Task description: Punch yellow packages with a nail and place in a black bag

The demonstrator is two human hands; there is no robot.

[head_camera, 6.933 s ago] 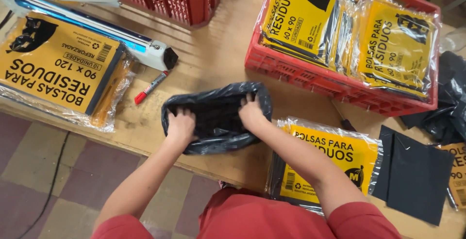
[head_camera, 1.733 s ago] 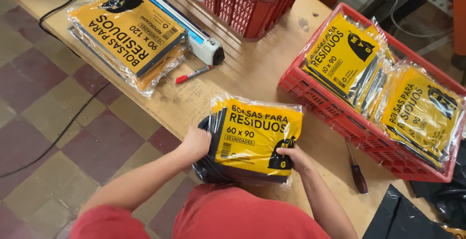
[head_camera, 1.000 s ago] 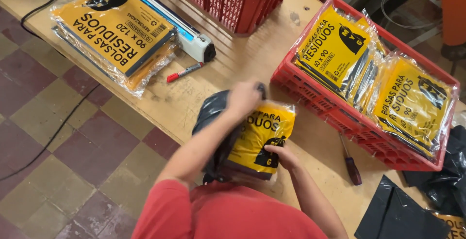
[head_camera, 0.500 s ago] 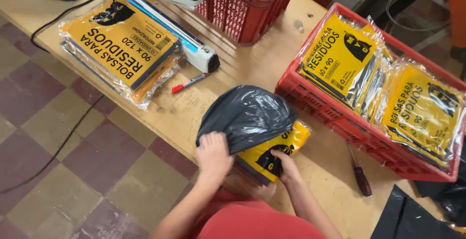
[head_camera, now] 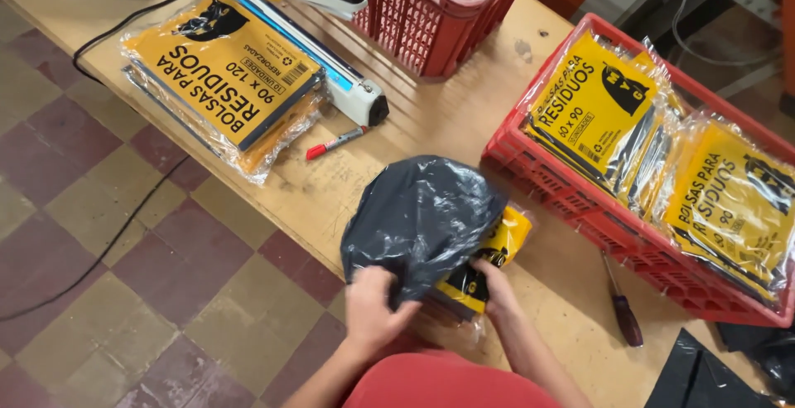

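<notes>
**Soft black bundle over a yellow pack at the worktop edge**

Both hands meet at the near edge of the wooden worktop point(head_camera: 464, 118). The left hand point(head_camera: 370, 309) has its fingers closed on the lower hem of a bundle of black plastic bags point(head_camera: 418, 217), pinching the film. The right hand point(head_camera: 494, 285) is curled around the corner of a yellow printed pack point(head_camera: 495, 246) that pokes out from under the black bundle; its grip looks closed on the pack's edge, though the fingertips are partly hidden.

The black bundle looks light, limp and slick. It drapes and creases, so it will likely slump if held at one point; holding it at the folded edge with both hands seems safest. The yellow pack appears flatter and somewhat stiffer, with a slippery clear wrap, best held by a corner or along its side.

To the right, a red crate point(head_camera: 596, 209) holds more yellow packs. To the left lie a stack of larger yellow packs point(head_camera: 224, 77), a heat sealer point(head_camera: 306, 35) and a red marker point(head_camera: 335, 142). A screwdriver point(head_camera: 621, 309) lies near the crate.
</notes>
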